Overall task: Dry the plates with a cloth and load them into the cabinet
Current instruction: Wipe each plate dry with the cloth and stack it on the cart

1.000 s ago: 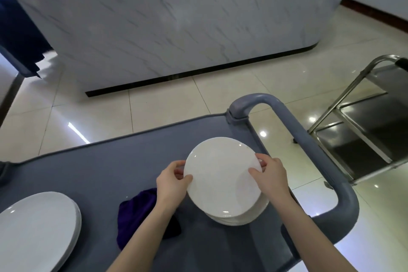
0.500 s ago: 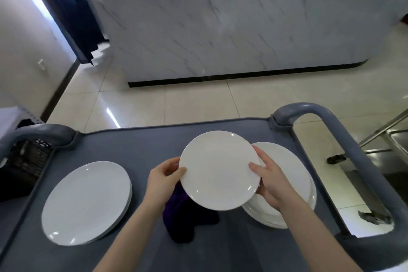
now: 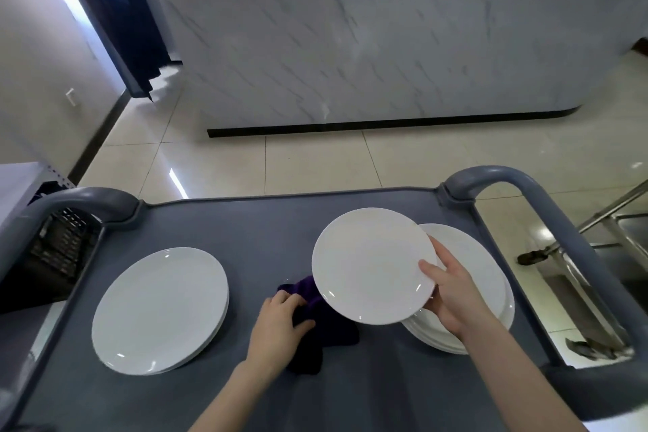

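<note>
- The right hand's fingers (image 3: 441,250) are clamped on the rim of 1 white plate (image 3: 368,265): the thumb lies across the upper face near the right edge, and the other fingers wrap behind and under that edge.
- The right hand (image 3: 456,295) holds this plate in the air, tilted slightly, its face toward the camera.
- The left hand's fingers (image 3: 284,300) are curled down together into the purple cloth (image 3: 329,326), with the thumb spread out to the right over the fabric.
- The left hand (image 3: 277,323) rests on top of the cloth, which lies bunched on the cart (image 3: 266,231).
- The held plate overlaps the cloth's upper right part and the left side of the right stack of plates (image 3: 487,277).
- The right stack sits on the cart beneath and behind the right hand.
- A second stack, the left stack of plates (image 3: 159,310), lies flat on the cart, well apart from the cloth.
- The cart is grey, with a curved handle (image 3: 561,242) on the right end and another at the left.
- A black crate (image 3: 59,245) shows beyond the cart's left edge.
- A steel frame (image 3: 613,210) stands on the tiled floor (image 3: 315,158) to the right.
- Further back are a marble-fronted bar (image 3: 368,53) and a blue curtain (image 3: 119,10).
</note>
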The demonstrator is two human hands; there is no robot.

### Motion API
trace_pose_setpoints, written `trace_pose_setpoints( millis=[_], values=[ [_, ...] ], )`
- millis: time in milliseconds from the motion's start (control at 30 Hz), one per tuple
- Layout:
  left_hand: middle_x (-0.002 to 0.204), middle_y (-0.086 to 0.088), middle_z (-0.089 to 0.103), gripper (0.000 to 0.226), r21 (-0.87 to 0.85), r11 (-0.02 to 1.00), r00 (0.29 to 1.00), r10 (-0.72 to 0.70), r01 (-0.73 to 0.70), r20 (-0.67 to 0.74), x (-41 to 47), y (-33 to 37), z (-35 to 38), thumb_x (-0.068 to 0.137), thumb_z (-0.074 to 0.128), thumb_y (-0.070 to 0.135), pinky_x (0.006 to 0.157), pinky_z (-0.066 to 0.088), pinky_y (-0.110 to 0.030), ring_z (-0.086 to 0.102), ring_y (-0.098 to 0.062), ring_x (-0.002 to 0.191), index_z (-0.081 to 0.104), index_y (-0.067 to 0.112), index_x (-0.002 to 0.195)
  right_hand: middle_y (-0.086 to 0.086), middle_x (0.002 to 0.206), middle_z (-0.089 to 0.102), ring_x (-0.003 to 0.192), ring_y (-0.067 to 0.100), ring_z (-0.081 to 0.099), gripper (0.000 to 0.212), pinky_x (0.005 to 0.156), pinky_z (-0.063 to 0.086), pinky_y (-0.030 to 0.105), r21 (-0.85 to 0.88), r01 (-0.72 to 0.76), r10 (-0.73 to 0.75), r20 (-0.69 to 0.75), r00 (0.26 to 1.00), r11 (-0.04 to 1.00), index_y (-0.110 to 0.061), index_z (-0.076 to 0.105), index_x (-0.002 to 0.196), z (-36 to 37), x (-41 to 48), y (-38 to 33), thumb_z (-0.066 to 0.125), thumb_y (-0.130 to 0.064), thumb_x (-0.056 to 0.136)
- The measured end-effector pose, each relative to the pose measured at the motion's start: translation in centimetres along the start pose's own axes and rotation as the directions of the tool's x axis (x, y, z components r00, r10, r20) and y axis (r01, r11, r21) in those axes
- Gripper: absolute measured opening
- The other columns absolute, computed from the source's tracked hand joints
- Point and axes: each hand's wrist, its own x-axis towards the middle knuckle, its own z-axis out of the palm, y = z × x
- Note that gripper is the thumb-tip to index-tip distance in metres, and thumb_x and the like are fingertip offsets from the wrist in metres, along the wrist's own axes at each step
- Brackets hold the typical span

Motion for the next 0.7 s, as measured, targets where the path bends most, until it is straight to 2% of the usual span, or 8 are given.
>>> trace_pose_setpoints(
  millis=[100,200,333,467,533,600,633,700],
  values=[
    [0.093,0.009,0.061,0.013,-0.246,0.966,0.995,-0.09,0.074,-0.053,0.4,-0.4,-2.0,0.083,0.075,0.023,0.079,0.047,-0.029,0.058,-0.013,0.088,0.065,0.025,0.092,-0.011,0.11,0.073,0.107,0.027,0.065,0.046,0.068,0.06,0.042,-0.015,0.016,-0.016,-0.007,1.0,1.0,-0.048,0.064,0.119,0.0,-0.5,0.0,0.052,-0.009,0.098],
    [0.093,0.003,0.067,0.008,-0.358,0.925,0.974,-0.184,0.126,-0.132,0.6,-0.7,-4.8,0.086,0.072,0.023,0.08,0.052,-0.034,0.064,-0.013,0.085,0.067,0.028,0.09,-0.013,0.108,0.073,0.105,0.026,0.065,0.046,0.065,0.06,0.041,-0.027,0.029,-0.029,-0.013,0.999,0.999,-0.05,0.065,0.115,0.1,-0.9,-0.1,0.052,-0.009,0.098],
    [0.095,0.008,0.068,0.011,-0.486,0.873,0.917,-0.226,0.04,-0.33,0.3,0.2,-8.8,0.085,0.073,0.025,0.077,0.055,-0.034,0.065,-0.01,0.086,0.067,0.029,0.094,-0.014,0.103,0.073,0.097,0.02,0.067,0.045,0.061,0.06,0.037,-0.065,0.063,-0.062,0.01,0.998,0.996,-0.051,0.063,0.113,1.5,-1.4,-0.3,0.052,-0.009,0.099],
    [0.101,0.016,0.057,0.019,-0.325,0.926,0.895,0.027,-0.189,-0.445,-0.3,3.1,-10.1,0.083,0.076,0.026,0.081,0.047,-0.024,0.057,0.001,0.092,0.067,0.028,0.1,-0.009,0.095,0.076,0.082,0.017,0.074,0.034,0.055,0.056,0.029,-0.077,0.072,-0.067,0.065,0.996,0.994,-0.032,0.062,0.118,4.7,-1.9,0.6,0.051,-0.007,0.099],
    [0.124,0.019,0.052,0.025,-0.123,0.95,0.908,0.227,-0.286,-0.353,-0.8,4.7,-9.2,0.083,0.075,0.032,0.097,0.04,-0.028,0.049,-0.001,0.114,0.068,0.028,0.106,0.002,0.1,0.077,0.085,0.021,0.074,0.03,0.058,0.057,0.03,-0.048,0.081,-0.075,0.109,0.991,0.996,-0.02,0.066,0.118,6.5,-2.2,0.9,0.049,-0.003,0.099],
    [0.153,0.021,0.031,0.035,0.142,0.926,0.911,0.372,-0.35,-0.18,-1.2,5.5,-7.6,0.089,0.063,0.046,0.116,0.018,-0.035,0.023,-0.007,0.143,0.062,0.034,0.122,0.009,0.104,0.076,0.091,0.027,0.073,0.032,0.062,0.059,0.035,0.004,0.106,-0.106,0.129,0.986,0.994,-0.016,0.067,0.117,7.9,-2.5,0.9,0.048,0.001,0.098],
    [0.159,0.023,0.018,0.04,0.188,0.913,0.917,0.384,-0.361,-0.106,-1.4,5.6,-6.9,0.093,0.054,0.05,0.12,0.008,-0.036,0.009,-0.005,0.148,0.054,0.036,0.13,0.01,0.105,0.075,0.092,0.028,0.073,0.033,0.062,0.059,0.036,0.032,0.121,-0.124,0.127,0.984,0.992,-0.016,0.068,0.116,8.3,-2.5,0.7,0.048,0.002,0.097],
    [0.16,0.027,0.007,0.045,0.118,0.919,0.922,0.384,-0.376,-0.052,-2.0,5.9,-6.2,0.099,0.042,0.047,0.122,0.002,-0.034,-0.002,0.003,0.148,0.038,0.039,0.143,0.01,0.104,0.075,0.091,0.027,0.073,0.033,0.062,0.06,0.036,0.065,0.142,-0.149,0.115,0.982,0.988,-0.018,0.07,0.113,8.9,-2.6,0.1,0.048,0.002,0.097]
  ],
)
